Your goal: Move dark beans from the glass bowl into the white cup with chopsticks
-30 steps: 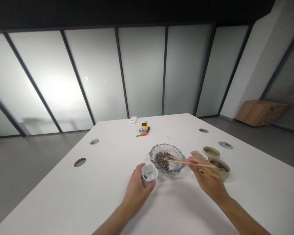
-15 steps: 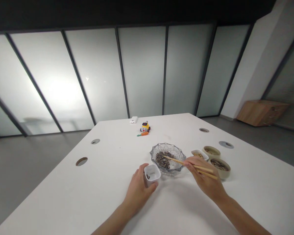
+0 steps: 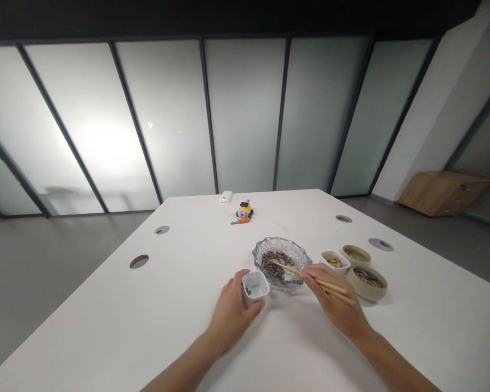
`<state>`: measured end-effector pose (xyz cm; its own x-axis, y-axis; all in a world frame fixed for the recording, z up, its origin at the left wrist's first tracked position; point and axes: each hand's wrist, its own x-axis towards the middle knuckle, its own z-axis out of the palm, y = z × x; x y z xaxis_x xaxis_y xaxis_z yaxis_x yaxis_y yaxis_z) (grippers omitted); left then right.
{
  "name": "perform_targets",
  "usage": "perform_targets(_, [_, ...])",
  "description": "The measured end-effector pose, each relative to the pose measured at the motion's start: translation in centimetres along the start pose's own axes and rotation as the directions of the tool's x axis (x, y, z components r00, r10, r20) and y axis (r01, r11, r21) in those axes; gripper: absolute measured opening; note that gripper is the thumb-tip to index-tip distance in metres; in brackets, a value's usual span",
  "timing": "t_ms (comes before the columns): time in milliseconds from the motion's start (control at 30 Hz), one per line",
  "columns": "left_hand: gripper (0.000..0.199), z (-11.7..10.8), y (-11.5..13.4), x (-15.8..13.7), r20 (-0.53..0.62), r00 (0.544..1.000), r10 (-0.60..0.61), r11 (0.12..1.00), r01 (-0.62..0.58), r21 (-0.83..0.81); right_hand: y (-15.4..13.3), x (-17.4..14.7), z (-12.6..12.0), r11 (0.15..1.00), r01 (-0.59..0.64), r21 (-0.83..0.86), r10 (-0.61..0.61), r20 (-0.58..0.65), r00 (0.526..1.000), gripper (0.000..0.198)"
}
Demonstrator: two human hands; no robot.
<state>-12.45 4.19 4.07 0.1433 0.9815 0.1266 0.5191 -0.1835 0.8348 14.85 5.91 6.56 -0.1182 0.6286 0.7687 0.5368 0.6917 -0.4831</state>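
Left hand [image 3: 233,311] is clamped on the white cup [image 3: 256,291], beside the glass bowl [image 3: 301,258]; right hand [image 3: 340,313] grips chopsticks [image 3: 286,267], tips among the bowl's dark beans [image 3: 274,270]. Progress judged slight: few beans in cup, most in bowl.

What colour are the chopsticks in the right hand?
The chopsticks are light yellowish-tan; head view.

Chopsticks [image 3: 286,267]: pale wood look, smooth. Big bowl [image 3: 299,258]: clear, glassy, faceted all over, pretty shiny. Little cup [image 3: 262,280]: smooth whitish plastic by looks of it. Olive bowls [image 3: 366,294]: ceramic-ish, can't tell for sure. Bench [image 3: 147,310]: smooth white, mostly matt. Toy truck [image 3: 244,211]: plastic-looking. Panels [image 3: 245,120] behind: frosted glass look. Cabinet [image 3: 436,193]: wood grain.
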Motion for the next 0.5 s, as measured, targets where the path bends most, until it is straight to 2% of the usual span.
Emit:
perform_targets(233, [0.066,-0.1,0.1,-0.1,0.005,1.0,-0.011,0.999,0.011,0.039,-0.1,-0.1,0.0,0.996,0.093,-0.003,-0.092,-0.098,0.991,0.011])
perform_targets(400, [0.065,-0.2,0.3,0.0,0.0,1.0,-0.005,0.999,0.005,0.043,0.9,0.1,-0.4,0.988,0.147,-0.039,-0.148,-0.038,0.988,0.011])
perform_targets(500, [0.064,-0.2,0.2,0.0,0.008,1.0,0.006,0.999,-0.007,0.044,1.6,0.2,-0.7,0.988,0.134,-0.078,-0.135,-0.012,0.991,0.015])
